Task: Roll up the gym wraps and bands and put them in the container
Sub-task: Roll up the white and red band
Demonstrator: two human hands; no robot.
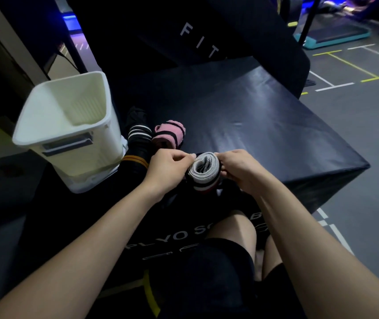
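Note:
A grey wrap (204,172) with black, white and red stripes is rolled into a coil at the near edge of the black plyo box (252,125). My left hand (167,168) pinches the coil's top left edge. My right hand (241,169) grips its right side. A pink wrap (170,134) with black stripes lies rolled behind my hands. Left of it sits a black wrap (139,134) with white stripes, and a black band (135,162) with orange stripes lies in front of that. The white container (69,132) stands at the left, nothing visible inside.
A second black padded block (206,31) with white letters leans behind the box. Grey gym floor (367,125) with white and yellow lines lies to the right, with a teal step platform (335,35) far back. My knees are below the box's front.

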